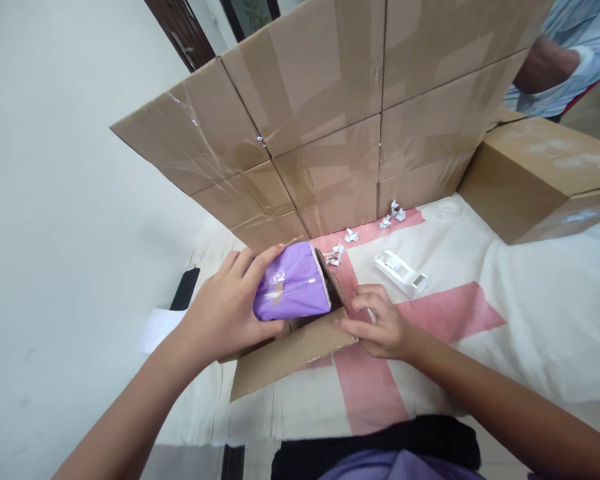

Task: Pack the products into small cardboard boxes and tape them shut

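Observation:
A purple wrapped package (293,283) is tilted over an open cardboard box (293,353). My left hand (235,297) grips the package from its left side, fingers over the top and thumb along the lower edge. The box's near flap is folded outward toward me. My right hand (380,323) is at the box's right end, its fingertips against the flap's corner and its fingers curled apart. The inside of the box is mostly hidden by the package.
A tall taped cardboard panel (325,153) stands behind. Crumpled white scraps (351,236) and a white plastic device (400,272) lie on the pink-and-white cloth (540,320). A large closed box (540,173) is at right, with a person (575,67) behind it.

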Available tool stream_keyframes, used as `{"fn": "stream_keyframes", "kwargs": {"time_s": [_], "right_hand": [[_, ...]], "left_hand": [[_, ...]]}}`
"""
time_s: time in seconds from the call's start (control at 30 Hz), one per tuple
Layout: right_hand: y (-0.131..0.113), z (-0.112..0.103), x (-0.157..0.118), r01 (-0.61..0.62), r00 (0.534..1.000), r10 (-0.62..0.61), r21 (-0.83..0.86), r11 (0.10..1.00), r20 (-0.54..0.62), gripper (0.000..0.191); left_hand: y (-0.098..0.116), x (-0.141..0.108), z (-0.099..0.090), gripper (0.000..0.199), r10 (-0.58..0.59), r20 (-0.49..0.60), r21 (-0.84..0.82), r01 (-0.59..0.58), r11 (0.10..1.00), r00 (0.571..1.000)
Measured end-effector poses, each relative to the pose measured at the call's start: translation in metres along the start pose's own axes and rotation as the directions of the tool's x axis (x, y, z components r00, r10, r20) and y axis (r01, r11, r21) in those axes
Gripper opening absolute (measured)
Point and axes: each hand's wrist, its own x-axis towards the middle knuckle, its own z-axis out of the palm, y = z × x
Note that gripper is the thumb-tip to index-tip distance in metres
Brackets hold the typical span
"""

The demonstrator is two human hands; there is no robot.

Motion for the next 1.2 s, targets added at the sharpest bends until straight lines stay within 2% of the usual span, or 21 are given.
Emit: {"fn": "stream_keyframes", "kwargs": {"time_s": [0.2,0.37,0.57,0.7,0.77,0.83,0.87,0.9,0.93,0.97,1.0,1.03,1.07,1.1,1.13,1.2], "right_hand": [[-0.001,0.0,0.004,-0.013,1.0,0.013,0.013,1.0,-0.011,0.039],[-0.001,0.002,0.0,-0.056,0.998,0.055,0.048,0.997,0.017,0.042],[0.002,0.006,0.0,-0.081,0.997,0.081,0.071,0.994,0.007,0.047],[0.001,0.008,0.003,-0.08,0.997,0.08,0.091,0.993,0.004,0.046],[0.001,0.008,0.003,-0.068,0.998,0.067,0.115,0.991,0.008,0.044],[0.0,0.008,0.002,-0.058,0.998,0.056,0.129,0.99,0.012,0.041],[0.0,0.008,0.001,-0.065,0.998,0.064,0.129,0.989,0.015,0.042],[0.0,0.009,0.001,-0.084,0.996,0.083,0.129,0.988,0.018,0.044],[0.001,0.009,0.001,-0.11,0.994,0.108,0.133,0.985,0.023,0.048],[0.003,0.01,0.001,-0.142,0.99,0.139,0.146,0.979,0.03,0.055],[0.005,0.012,0.001,-0.18,0.984,0.175,0.17,0.969,0.044,0.062],[0.008,0.013,0.002,-0.224,0.974,0.213,0.203,0.953,0.075,0.068],[0.011,0.016,0.003,-0.262,0.964,0.24,0.237,0.936,0.115,0.071],[0.014,0.018,0.004,-0.287,0.955,0.252,0.264,0.921,0.158,0.069],[0.017,0.021,0.005,-0.294,0.951,0.248,0.283,0.913,0.187,0.061],[0.019,0.025,0.008,-0.259,0.961,0.214,0.302,0.917,0.174,0.036]], "left_hand": [[-0.006,-0.008,0.028,0.086,-0.133,0.1,-0.115,0.144,0.983,0.986],[-0.014,-0.009,0.049,0.072,-0.131,0.189,-0.18,0.166,0.97,0.973],[-0.02,-0.008,0.056,0.076,-0.115,0.227,-0.249,0.171,0.953,0.967],[-0.013,-0.008,0.067,0.084,-0.126,0.227,-0.223,0.177,0.959,0.966],[-0.008,-0.007,0.068,0.081,-0.097,0.281,-0.196,0.156,0.968,0.955],[-0.006,-0.011,0.06,0.071,-0.082,0.335,-0.161,0.143,0.977,0.939],[-0.007,-0.016,0.055,0.065,-0.094,0.325,-0.142,0.147,0.979,0.941],[-0.011,-0.024,0.049,0.06,-0.127,0.283,-0.129,0.169,0.977,0.951],[-0.016,-0.034,0.045,0.055,-0.192,0.191,-0.129,0.219,0.967,0.963],[-0.021,-0.047,0.045,0.052,-0.275,0.051,-0.158,0.28,0.947,0.96],[-0.028,-0.062,0.049,0.05,-0.386,-0.103,-0.231,0.355,0.906,0.917],[-0.033,-0.076,0.058,0.05,-0.523,-0.303,-0.332,0.427,0.841,0.796],[-0.037,-0.09,0.072,0.053,-0.61,-0.455,-0.466,0.409,0.784,0.649],[-0.039,-0.101,0.089,0.06,-0.626,-0.504,-0.597,0.284,0.751,0.596],[-0.04,-0.111,0.109,0.075,-0.597,-0.476,-0.675,0.166,0.719,0.646],[-0.033,-0.122,0.146,0.103,-0.537,-0.451,-0.721,0.064,0.69,0.713]]}}
